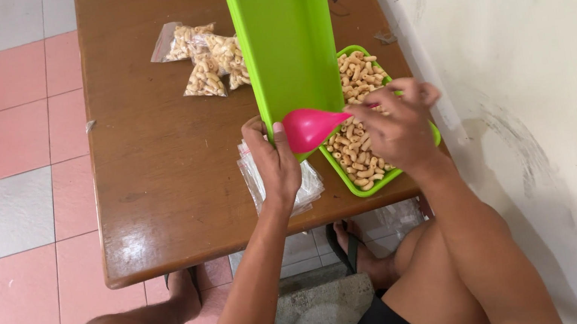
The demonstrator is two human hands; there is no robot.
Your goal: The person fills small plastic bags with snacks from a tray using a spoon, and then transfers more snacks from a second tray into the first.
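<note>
Head view: left hand grips the lower edge of an empty green tray, fingers closed around it, holding it tilted up on end above the wooden worktop. Right hand has its fingers closed on a pink scoop over a second green tray of snack pieces. Filled bags lie further back; empty bags sit under the left wrist.
</note>
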